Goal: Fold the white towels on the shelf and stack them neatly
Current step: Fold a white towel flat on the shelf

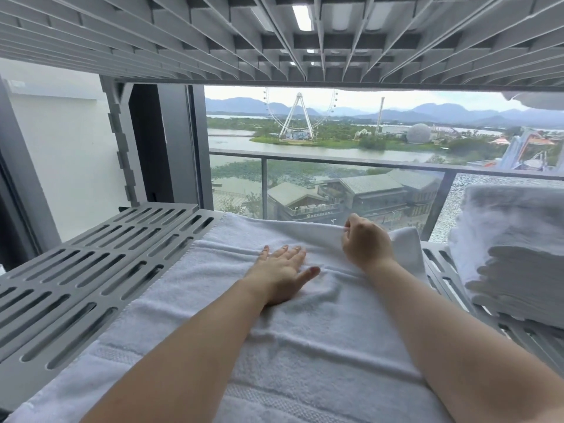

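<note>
So, approx. halfway by my guess: a stack of folded towels (515, 254) already sits at the right end of the slatted shelf (91, 270), & one white towel (305, 346) lies spread in front of me, not yet folded up. My left hand (282, 274) is flat on it, fingers splayed, gripping nothing, just pinning the middle. My right hand (364, 242) is curled w/ fingertips pinching the towel's far edge, lifted a bit. Room: bare shelf to the left; the stack sits close on the right, so little space there. Upper shelf (274, 41) hangs low overhead, limits lifting.
</note>
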Available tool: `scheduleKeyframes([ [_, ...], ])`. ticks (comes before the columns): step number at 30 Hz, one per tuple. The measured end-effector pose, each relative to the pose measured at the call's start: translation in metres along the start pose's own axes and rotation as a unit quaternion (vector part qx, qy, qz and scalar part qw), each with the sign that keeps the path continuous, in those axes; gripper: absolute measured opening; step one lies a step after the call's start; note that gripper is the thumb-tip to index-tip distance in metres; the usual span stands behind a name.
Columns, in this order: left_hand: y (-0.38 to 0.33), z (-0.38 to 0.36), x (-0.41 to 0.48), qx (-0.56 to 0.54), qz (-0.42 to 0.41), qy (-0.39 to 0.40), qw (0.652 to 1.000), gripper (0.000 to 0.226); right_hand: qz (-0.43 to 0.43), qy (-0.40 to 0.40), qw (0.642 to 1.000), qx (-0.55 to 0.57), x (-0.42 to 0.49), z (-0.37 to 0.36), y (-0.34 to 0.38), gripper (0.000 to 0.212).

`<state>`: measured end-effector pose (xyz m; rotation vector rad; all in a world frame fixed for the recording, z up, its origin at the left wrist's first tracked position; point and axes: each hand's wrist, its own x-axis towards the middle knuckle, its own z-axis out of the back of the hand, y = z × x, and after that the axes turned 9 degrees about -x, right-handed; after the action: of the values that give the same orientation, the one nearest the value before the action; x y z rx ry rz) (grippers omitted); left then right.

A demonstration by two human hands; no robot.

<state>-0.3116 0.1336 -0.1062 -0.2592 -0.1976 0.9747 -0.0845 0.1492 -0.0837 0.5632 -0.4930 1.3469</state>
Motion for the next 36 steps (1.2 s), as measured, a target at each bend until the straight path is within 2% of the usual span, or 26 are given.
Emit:
scheduleKeyframes([
  [3, 0.003, 0.006, -0.002, -0.055, 0.015, -0.141, 0.988, 0.073, 0.035, -0.029, 0.999, 0.001, -0.014, 0.020, 0.007, 0.010],
  [6, 0.010, 0.020, -0.006, -0.016, 0.035, -0.242, 0.969, 0.066, 0.064, -0.058, 0.996, 0.003, -0.033, 0.045, 0.014, 0.007],
  [10, 0.020, 0.040, -0.011, 0.057, 0.037, -0.264, 0.962, 0.059, 0.080, -0.086, 0.993, 0.016, -0.067, 0.076, 0.020, 0.009],
  [13, 0.026, 0.049, -0.019, 0.083, -0.016, -0.271, 0.959, 0.040, 0.072, -0.083, 0.994, 0.017, -0.092, 0.095, 0.019, 0.010],
  [18, 0.031, 0.057, -0.047, 0.109, -0.110, -0.346, 0.925, 0.014, 0.053, -0.075, 0.996, 0.019, -0.127, 0.117, 0.023, 0.011],
  [21, 0.032, 0.055, -0.067, 0.093, -0.131, -0.375, 0.913, 0.010, 0.046, -0.088, 0.995, 0.019, -0.143, 0.130, 0.028, 0.013],
  [26, 0.037, 0.053, -0.109, 0.070, -0.119, -0.351, 0.926, 0.028, 0.055, -0.056, 0.997, 0.016, -0.171, 0.148, 0.046, 0.010],
  [29, 0.037, 0.048, -0.129, 0.079, -0.096, -0.272, 0.954, 0.033, 0.028, 0.077, 0.996, -0.030, -0.184, 0.145, 0.051, 0.016],
  [32, 0.038, 0.043, -0.140, 0.110, -0.032, -0.242, 0.963, 0.042, 0.014, 0.164, 0.984, -0.066, -0.192, 0.139, 0.046, 0.026],
  [34, 0.038, 0.047, -0.144, 0.119, 0.041, -0.229, 0.965, 0.042, 0.008, 0.169, 0.983, -0.065, -0.193, 0.135, 0.042, 0.031],
  [36, 0.038, 0.054, -0.150, 0.139, 0.101, -0.202, 0.964, 0.030, -0.006, 0.165, 0.984, -0.064, -0.193, 0.131, 0.039, 0.040],
])
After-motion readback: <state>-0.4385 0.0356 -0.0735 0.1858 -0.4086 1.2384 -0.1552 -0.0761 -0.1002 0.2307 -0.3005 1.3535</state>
